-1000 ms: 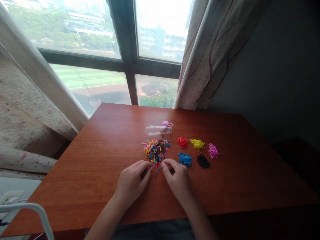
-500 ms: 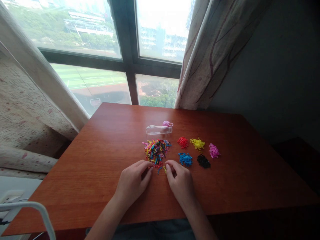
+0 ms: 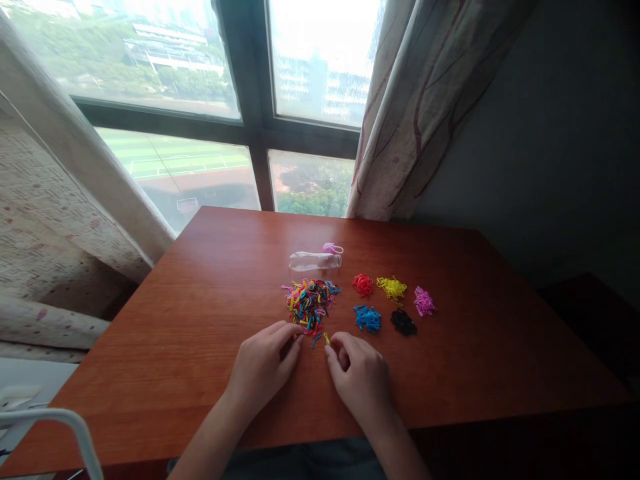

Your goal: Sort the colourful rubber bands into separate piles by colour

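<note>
A mixed pile of small coloured rubber bands (image 3: pixel 311 301) lies on the table in front of both hands. My left hand (image 3: pixel 265 360) rests at the pile's near left edge, thumb and index finger drawn together; what lies between the tips cannot be made out. My right hand (image 3: pixel 360 370) is curled to the right, its thumb tip against a yellow rubber band (image 3: pixel 327 339). A loose blue rubber band (image 3: pixel 317 341) lies between the hands. Sorted beside the pile are red bands (image 3: pixel 363 285), yellow bands (image 3: pixel 391 288), pink bands (image 3: pixel 425 301), blue bands (image 3: pixel 367 318) and black bands (image 3: pixel 403 322).
Behind the pile, a clear plastic bottle-like container (image 3: pixel 315 261) lies on its side, with a pink looped piece (image 3: pixel 333 249) touching or just behind it. The wooden table (image 3: pixel 200 300) meets a window with curtains (image 3: pixel 400 120). A white curved tube (image 3: pixel 75 427) stands at lower left.
My right hand has drawn back slightly toward me, its index finger curling in beside the yellow band. My left hand stays at the pile. The whole view has shifted slightly.
</note>
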